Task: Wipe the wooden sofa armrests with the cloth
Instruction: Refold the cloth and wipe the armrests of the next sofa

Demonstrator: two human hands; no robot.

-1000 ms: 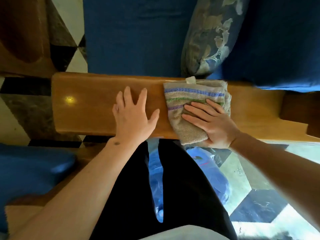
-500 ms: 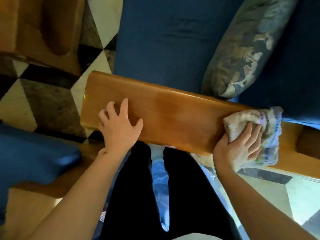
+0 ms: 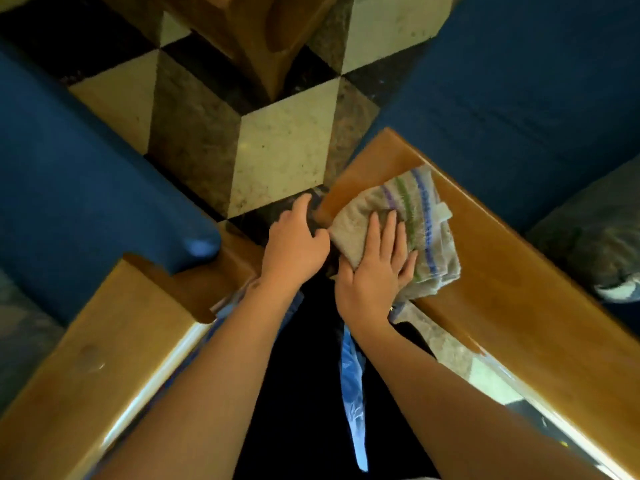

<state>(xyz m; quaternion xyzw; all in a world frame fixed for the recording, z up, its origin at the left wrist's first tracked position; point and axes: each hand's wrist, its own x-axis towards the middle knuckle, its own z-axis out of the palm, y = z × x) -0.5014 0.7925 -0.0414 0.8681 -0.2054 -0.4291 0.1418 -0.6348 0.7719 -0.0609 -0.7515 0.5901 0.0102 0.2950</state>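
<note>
A wooden armrest [image 3: 512,278] runs diagonally from the centre to the lower right. A folded beige cloth [image 3: 415,216] with blue, green and purple stripes lies near its front end. My right hand [image 3: 374,271] presses flat on the cloth with straight fingers. My left hand [image 3: 294,244] sits just left of the cloth at the armrest's front corner, fingers loosely bent, thumb touching the cloth's edge. A second wooden armrest [image 3: 104,348] of another sofa lies at the lower left.
Blue seat cushions [image 3: 69,188] fill the left and the upper right [image 3: 519,91]. A patterned pillow [image 3: 595,251] sits at the right edge. Chequered floor tiles [image 3: 270,154] show between the sofas, with a wooden piece of furniture [image 3: 263,36] at the top.
The right hand has slid the cloth from the armrest's back end to its front end. The left hand moved off the armrest top to its front corner. The view swung round.
</note>
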